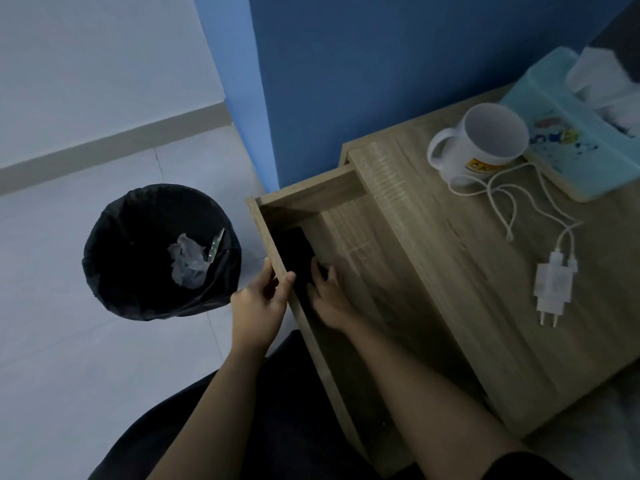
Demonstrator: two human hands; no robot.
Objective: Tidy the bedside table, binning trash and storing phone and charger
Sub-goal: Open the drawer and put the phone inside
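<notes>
The wooden bedside table (467, 271) has its drawer (308, 199) pulled out. My left hand (258, 306) grips the drawer's front panel. Inside the drawer, my right hand (329, 296) rests its fingers on a dark phone (292, 251) lying flat at the drawer's front left. A white charger (552, 285) with its coiled white cable (502, 199) lies on the tabletop to the right. On the floor to the left stands a black lined bin (159, 251), which holds crumpled tissue (188, 261) and a wrapper.
A white mug (485, 143) and a light blue tissue box (571, 133) stand at the back of the tabletop. A blue wall rises behind the table. Pale floor tiles surround the bin. My dark-clothed legs are at the bottom.
</notes>
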